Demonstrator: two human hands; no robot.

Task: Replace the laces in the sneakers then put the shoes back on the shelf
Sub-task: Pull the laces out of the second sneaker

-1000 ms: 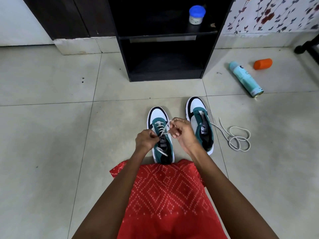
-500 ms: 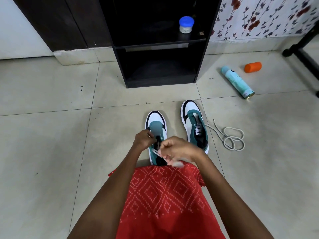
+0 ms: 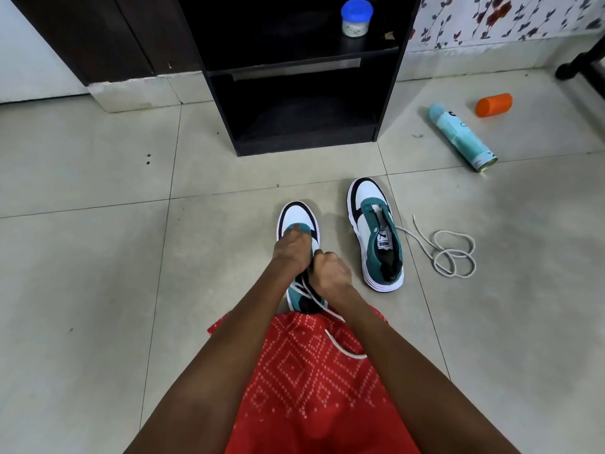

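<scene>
Floor: pale grey tiled floor (image 3: 98, 290); everything below rests on it.
Shelf: black two-tier open shelf unit (image 3: 304, 144), against the wall straight ahead, well beyond both shoes.
Garment: red cloth with a white dotted diamond pattern (image 3: 311, 388), over the person's lap, touching the heel end of the left sneaker.
Right sneaker: white, teal and black low-top (image 3: 376, 234), unlaced, toe towards the shelf, standing alone to the right of both hands.
Left sneaker: matching white, teal and black low-top (image 3: 298, 224), directly under both hands; only toe and heel show.
Spray can: pale blue aerosol can (image 3: 461, 136), lying on its side, far right.
Loose lace: off-white cord (image 3: 453, 253) in loops just right of the right sneaker.
Left hand (image 3: 293, 249): fingers curled down, gripping the left sneaker's teal upper.
Right hand (image 3: 330, 275): closed into a fist beside the left, pinching the threaded lace.
Threaded lace: white cord (image 3: 307, 291) running out beneath the right hand, its tail across the garment.
Jar: small white jar with a blue lid (image 3: 356, 18), upper shelf.
Cap: orange plastic cap (image 3: 493, 104), near the spray can's top.
</scene>
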